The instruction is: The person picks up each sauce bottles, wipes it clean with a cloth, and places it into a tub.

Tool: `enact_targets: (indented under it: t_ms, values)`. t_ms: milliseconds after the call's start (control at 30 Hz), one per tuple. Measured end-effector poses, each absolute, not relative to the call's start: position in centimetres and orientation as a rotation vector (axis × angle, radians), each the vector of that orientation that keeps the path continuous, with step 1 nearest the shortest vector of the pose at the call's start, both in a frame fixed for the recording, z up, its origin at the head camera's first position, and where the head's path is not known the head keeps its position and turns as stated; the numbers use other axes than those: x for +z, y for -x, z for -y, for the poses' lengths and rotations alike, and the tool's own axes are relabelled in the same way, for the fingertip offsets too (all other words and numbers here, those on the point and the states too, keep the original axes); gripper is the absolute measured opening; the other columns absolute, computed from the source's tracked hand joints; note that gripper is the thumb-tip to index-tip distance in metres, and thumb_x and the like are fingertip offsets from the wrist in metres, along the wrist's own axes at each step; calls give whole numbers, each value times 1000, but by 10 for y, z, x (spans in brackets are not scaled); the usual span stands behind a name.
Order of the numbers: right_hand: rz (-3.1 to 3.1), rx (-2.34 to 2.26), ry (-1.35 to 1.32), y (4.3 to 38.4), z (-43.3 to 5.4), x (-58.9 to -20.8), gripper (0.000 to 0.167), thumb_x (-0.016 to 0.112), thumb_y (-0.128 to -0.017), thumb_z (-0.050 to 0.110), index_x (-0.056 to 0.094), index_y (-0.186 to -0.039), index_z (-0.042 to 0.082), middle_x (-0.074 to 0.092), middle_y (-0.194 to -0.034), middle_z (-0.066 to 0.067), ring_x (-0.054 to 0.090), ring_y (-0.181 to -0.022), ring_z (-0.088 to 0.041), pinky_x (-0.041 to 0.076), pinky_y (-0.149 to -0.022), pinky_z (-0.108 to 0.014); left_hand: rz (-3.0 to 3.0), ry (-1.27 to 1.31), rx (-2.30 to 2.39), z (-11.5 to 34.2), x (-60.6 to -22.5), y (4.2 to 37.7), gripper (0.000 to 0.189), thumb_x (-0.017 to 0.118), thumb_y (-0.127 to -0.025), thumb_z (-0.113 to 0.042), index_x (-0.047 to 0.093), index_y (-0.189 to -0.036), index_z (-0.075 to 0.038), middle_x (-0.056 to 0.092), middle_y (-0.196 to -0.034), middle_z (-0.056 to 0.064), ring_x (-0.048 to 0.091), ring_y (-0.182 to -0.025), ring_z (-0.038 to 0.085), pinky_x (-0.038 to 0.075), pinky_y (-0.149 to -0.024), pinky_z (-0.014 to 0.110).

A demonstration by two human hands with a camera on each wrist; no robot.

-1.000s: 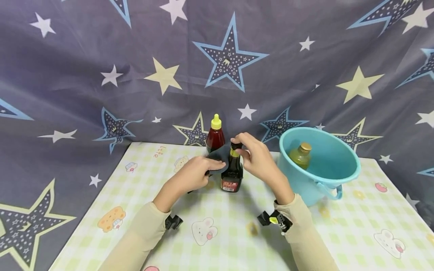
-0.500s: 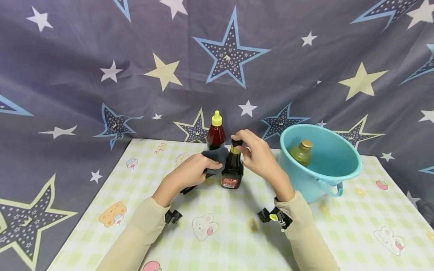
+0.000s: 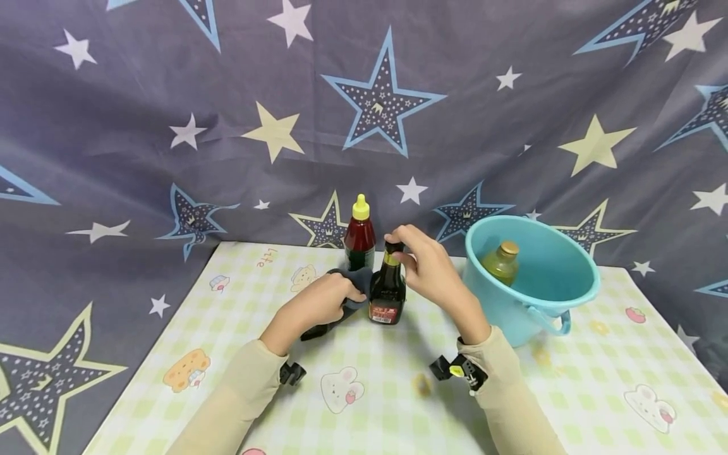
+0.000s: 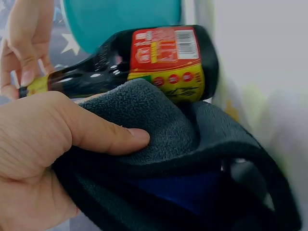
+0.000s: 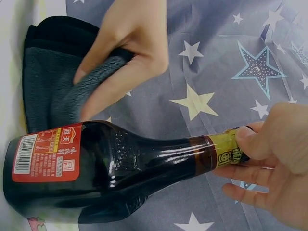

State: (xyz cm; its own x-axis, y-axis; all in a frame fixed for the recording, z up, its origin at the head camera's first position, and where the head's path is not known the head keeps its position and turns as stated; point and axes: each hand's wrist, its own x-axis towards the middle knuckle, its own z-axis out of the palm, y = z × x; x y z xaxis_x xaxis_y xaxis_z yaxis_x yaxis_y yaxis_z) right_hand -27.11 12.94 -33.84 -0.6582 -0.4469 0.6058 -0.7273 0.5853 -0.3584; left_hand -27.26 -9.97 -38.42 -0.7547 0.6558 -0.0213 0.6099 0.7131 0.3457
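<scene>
A dark glass sauce bottle (image 3: 388, 294) with a red label stands upright on the table. My right hand (image 3: 426, 262) grips it by the cap and neck, and the yellow neck band (image 5: 226, 149) shows beside the thumb in the right wrist view. My left hand (image 3: 321, 300) pinches a dark grey cloth (image 4: 159, 115) between thumb and fingers, at the bottle's left side. In the left wrist view the cloth overlaps the lower edge of the bottle's label. Part of the cloth hangs down below the left hand, onto the table side.
Just behind stands a red sauce bottle (image 3: 359, 237) with a yellow nozzle cap, its lower part partly hidden by the cloth. A light blue bucket (image 3: 500, 322) at the right holds a yellow-green bottle (image 3: 502, 264) with a gold cap. A star-patterned curtain (image 3: 227, 82) hangs behind the table.
My left hand has drawn the cloth down and slightly left along the bottle's side, uncovering more of the red sauce bottle behind. The right hand keeps its grip on the cap.
</scene>
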Motion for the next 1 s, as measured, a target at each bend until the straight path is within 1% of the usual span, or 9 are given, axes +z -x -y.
enact_targets:
  t_ms: [133, 200, 300, 367, 433, 633, 867, 933, 1000]
  values:
    - [2343, 827, -944, 271, -128, -338, 15, 64, -94, -5, 61, -103, 7, 71, -112, -8, 70, -103, -27, 51, -72, -36, -2766, -969, 474, 98, -390, 274, 52, 62, -79, 24, 77, -117, -8, 76, -117, 10, 69, -65, 27, 30, -53, 23]
    - [2346, 827, -952, 271, -127, -338, 15, 64, -94, -5, 61, -102, 7, 71, -112, -9, 70, -103, -27, 52, -73, -37, -2752, -938, 483, 99, -392, 275, 51, 62, -80, 23, 78, -117, -9, 76, -116, 9, 63, -55, 21, 28, -52, 23]
    - [2356, 828, -962, 272, -126, -339, 15, 63, -95, -5, 61, -102, 7, 71, -113, -9, 70, -104, -27, 53, -74, -38, -2715, -922, 527, 102, -395, 276, 53, 59, -81, 24, 78, -117, -9, 76, -117, 10, 35, -40, 9, 23, -49, 24]
    - [2355, 838, -963, 272, -126, -340, 15, 64, -94, -5, 61, -103, 7, 71, -113, -9, 70, -105, -28, 54, -75, -39, -2699, -928, 566, 107, -394, 278, 55, 56, -81, 25, 77, -118, -9, 76, -118, 10, 18, -44, 7, 21, -49, 24]
    - [2356, 850, -958, 273, -127, -341, 16, 64, -95, -5, 62, -104, 7, 71, -113, -9, 70, -105, -27, 54, -75, -40, -2704, -945, 610, 113, -390, 279, 57, 53, -81, 25, 77, -120, -10, 75, -119, 10, 11, -49, 9, 21, -49, 24]
    - [2360, 862, -975, 274, -127, -343, 14, 63, -95, -4, 62, -104, 7, 71, -113, -9, 69, -107, -27, 53, -76, -40, -2838, -944, 786, 133, -364, 275, 60, 52, -82, 20, 71, -131, -10, 72, -126, 14, 20, -51, 8, 29, -55, 24]
    - [2348, 852, -969, 273, -131, -339, 13, 63, -95, -5, 60, -102, 6, 70, -113, -10, 69, -107, -28, 48, -72, -36, -3043, -906, 1204, 126, -352, 271, 56, 59, -90, 14, 67, -137, -16, 69, -132, 14, 25, -45, 11, 31, -51, 26]
    - [2353, 850, -973, 273, -132, -340, 14, 63, -96, -6, 60, -103, 6, 70, -113, -10, 70, -107, -28, 49, -72, -36, -3060, -959, 1317, 119, -357, 271, 54, 61, -92, 12, 67, -137, -16, 68, -134, 11, 47, -53, 12, 38, -57, 26]
    - [2347, 849, -978, 274, -132, -340, 13, 63, -96, -6, 60, -103, 5, 70, -113, -10, 70, -107, -29, 51, -72, -36, -3047, -1037, 1406, 112, -365, 274, 52, 61, -93, 12, 67, -137, -15, 68, -135, 10, 64, -74, 17, 43, -64, 28]
